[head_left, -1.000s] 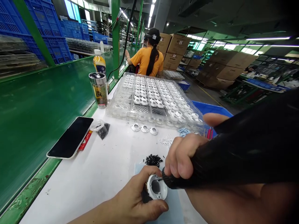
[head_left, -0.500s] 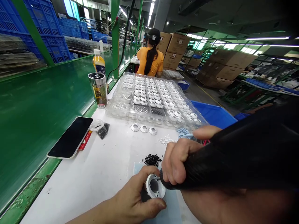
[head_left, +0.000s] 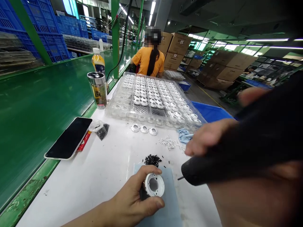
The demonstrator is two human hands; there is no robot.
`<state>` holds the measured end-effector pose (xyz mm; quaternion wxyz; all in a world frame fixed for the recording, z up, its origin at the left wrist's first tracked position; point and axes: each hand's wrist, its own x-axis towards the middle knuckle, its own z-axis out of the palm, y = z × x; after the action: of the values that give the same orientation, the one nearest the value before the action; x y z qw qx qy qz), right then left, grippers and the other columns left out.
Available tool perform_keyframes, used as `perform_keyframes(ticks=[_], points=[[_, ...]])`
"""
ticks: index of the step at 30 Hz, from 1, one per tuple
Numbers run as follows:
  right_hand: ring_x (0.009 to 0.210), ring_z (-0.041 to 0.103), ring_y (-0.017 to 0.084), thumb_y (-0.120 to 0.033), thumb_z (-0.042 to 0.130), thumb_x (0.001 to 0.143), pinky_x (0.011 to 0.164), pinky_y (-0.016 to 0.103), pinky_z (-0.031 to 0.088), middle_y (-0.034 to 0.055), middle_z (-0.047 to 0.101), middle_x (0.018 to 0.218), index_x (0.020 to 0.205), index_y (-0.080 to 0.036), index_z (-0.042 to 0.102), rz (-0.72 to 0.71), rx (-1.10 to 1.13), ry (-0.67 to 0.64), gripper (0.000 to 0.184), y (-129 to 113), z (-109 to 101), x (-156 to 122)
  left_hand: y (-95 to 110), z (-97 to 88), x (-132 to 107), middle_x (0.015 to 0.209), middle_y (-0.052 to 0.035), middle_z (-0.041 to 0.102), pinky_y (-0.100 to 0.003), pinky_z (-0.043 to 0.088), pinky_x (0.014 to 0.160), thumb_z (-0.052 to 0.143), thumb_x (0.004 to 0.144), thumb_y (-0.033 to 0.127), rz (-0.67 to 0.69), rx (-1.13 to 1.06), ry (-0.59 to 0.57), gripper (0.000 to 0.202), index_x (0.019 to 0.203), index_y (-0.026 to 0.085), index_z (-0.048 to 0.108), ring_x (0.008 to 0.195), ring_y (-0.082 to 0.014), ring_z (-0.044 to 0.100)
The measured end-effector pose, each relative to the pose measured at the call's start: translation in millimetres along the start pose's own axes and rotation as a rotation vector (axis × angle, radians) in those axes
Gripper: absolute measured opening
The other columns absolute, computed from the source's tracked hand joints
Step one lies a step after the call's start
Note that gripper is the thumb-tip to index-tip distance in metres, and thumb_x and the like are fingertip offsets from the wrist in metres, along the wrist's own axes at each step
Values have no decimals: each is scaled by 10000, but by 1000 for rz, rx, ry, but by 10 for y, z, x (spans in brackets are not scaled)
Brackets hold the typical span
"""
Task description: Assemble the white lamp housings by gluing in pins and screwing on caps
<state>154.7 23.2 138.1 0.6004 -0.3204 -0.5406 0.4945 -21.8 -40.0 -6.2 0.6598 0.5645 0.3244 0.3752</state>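
My left hand is wrapped round a small white ring-shaped housing with a dark part behind it, held over a pale blue mat. My right hand grips a black electric screwdriver; its bit tip points left and sits a little to the right of the housing, not touching it. A heap of black screws lies just beyond the housing, and white screws lie further back. Three silver rings rest in front of the clear parts tray.
A phone lies at the table's left edge beside a red pen and small bags. A flask and a bottle stand by the green conveyor. A person in an orange shirt sits ahead. A blue bin is at the right.
The screwdriver has lifted off the housing and pulled back to the right. My left hand still holds the housing, now turned slightly with its opening in clear view.
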Motion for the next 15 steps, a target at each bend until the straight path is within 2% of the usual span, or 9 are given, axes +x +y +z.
perform_keyframes(ticks=[2,4,7,9,11,13,15], points=[[670,651,236,-549,820,682,560,375,552,43,692,824,1097,-282,670,72,5,-11,515,81,-88,41,13,-14,-2,1035,-20,500,-325,393,845,663,910,553,-15,6,16,570,1372,311,431,897,-202,466],[615,614,224,-551,782,683,519,368,517,41,678,775,1077,-260,662,142,20,-51,505,238,-161,50,37,-19,11,1079,-28,509,-334,394,874,687,893,542,-32,-33,25,604,1390,311,432,948,-218,480],[546,541,198,-618,691,719,483,335,464,18,636,665,1167,-266,626,72,54,2,574,528,-223,13,65,-1,50,1058,-16,536,-318,408,853,829,773,430,-87,-88,53,713,1361,291,450,961,-222,504],[523,519,197,-660,642,747,467,334,450,14,628,640,1223,-257,608,19,60,16,625,694,-231,-14,64,21,79,984,-2,553,-306,415,811,824,764,299,-113,-13,107,590,1262,254,510,895,-202,517],[513,517,201,-692,636,747,464,344,455,16,627,629,1213,-234,619,-16,54,9,654,810,-226,-23,48,39,101,906,4,555,-300,415,766,731,827,229,-109,98,160,322,1101,217,560,825,-184,511],[513,521,199,-690,655,739,462,342,458,19,625,623,1152,-211,640,-36,44,17,632,858,-223,-11,30,48,112,857,5,549,-296,412,722,665,872,230,-89,161,197,147,962,203,552,783,-177,498],[516,524,197,-679,656,748,460,335,456,21,622,622,1121,-204,646,-35,41,32,604,821,-222,4,20,52,114,833,6,540,-292,411,694,647,889,254,-90,188,249,128,899,204,529,759,-172,490]])
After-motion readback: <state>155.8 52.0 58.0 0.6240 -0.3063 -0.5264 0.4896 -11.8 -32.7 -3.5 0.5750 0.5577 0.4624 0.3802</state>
